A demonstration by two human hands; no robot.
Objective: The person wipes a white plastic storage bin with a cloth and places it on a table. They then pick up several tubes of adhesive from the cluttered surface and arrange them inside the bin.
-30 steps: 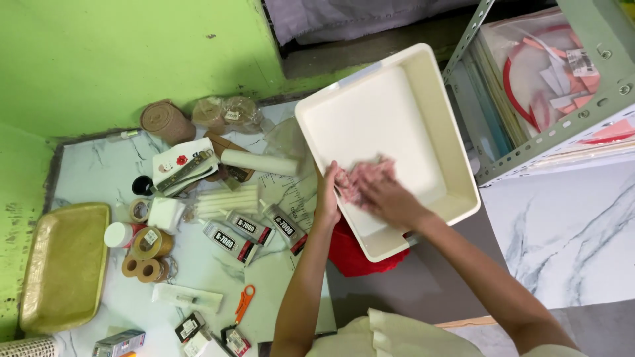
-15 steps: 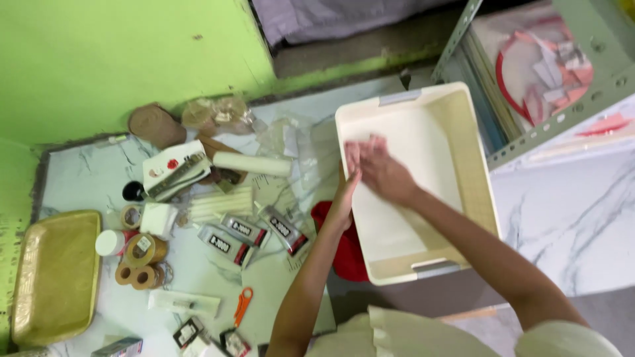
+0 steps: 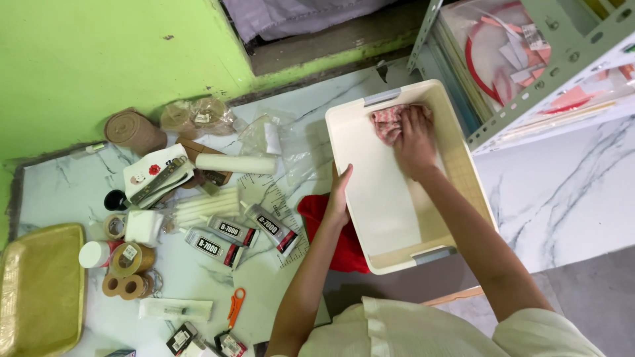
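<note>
A cream plastic bin [image 3: 390,218] with grey handles lies on the marble floor. My right hand [image 3: 415,139] presses a pink patterned cloth [image 3: 387,122] against the bin's inside at its far end. My left hand [image 3: 338,197] holds the bin's left rim, fingers flat along the wall. A red cloth [image 3: 344,241] lies under the bin's left edge.
Left of the bin lie three glue tubes [image 3: 241,231], tape rolls [image 3: 126,268], a white roll [image 3: 235,163], white sticks, an orange tool [image 3: 235,305] and a gold tray [image 3: 40,291]. A grey metal shelf [image 3: 529,73] with red and white items stands at right. A green wall runs behind.
The bin has been turned so its long side runs away from me. My right hand slid the pink cloth from the bin's middle to its far end. The left hand stayed on the rim.
</note>
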